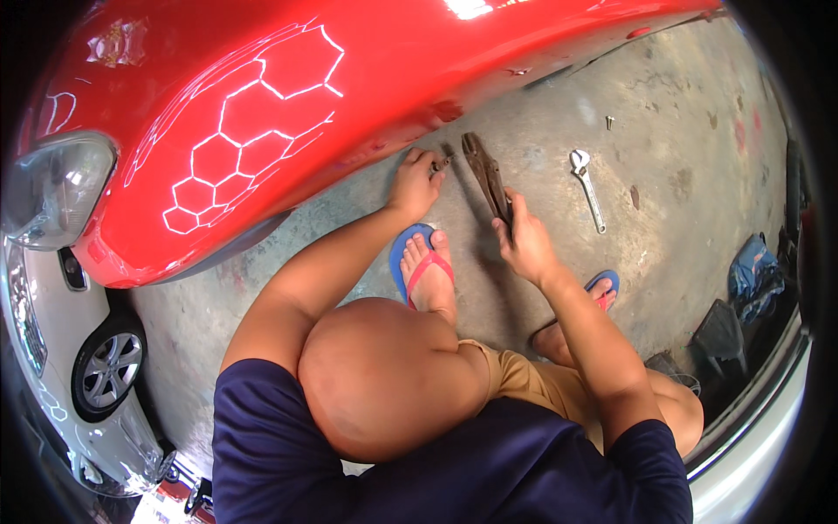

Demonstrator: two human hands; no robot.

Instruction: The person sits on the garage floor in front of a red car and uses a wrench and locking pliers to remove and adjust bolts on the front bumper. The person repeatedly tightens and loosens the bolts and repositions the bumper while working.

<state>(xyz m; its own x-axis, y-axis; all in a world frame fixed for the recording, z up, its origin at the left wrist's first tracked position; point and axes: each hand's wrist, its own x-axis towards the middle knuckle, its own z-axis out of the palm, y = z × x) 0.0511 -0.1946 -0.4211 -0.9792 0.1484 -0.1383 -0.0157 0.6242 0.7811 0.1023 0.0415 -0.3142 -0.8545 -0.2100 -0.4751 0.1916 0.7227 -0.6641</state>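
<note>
My right hand (530,243) is wrapped round the handles of rusty brown pliers (485,173), whose jaw end points away from me toward the red car. Close to the car's lower edge, my left hand (416,185) pinches a small dark metal piece (442,162); its exact kind is too small to make out. The pliers' head is a short way right of the left fingertips, apart from them. A silver adjustable wrench (589,194) lies on the concrete floor to the right of the pliers. Beyond it lies a small bolt (609,123).
The red car's bumper (367,113) curves over the floor (698,166) ahead and left. A silver car with a wheel (112,365) stands at the far left. Blue plastic (756,272) and a dark angular piece (721,332) lie at right. My sandalled foot (428,271) is below the left hand.
</note>
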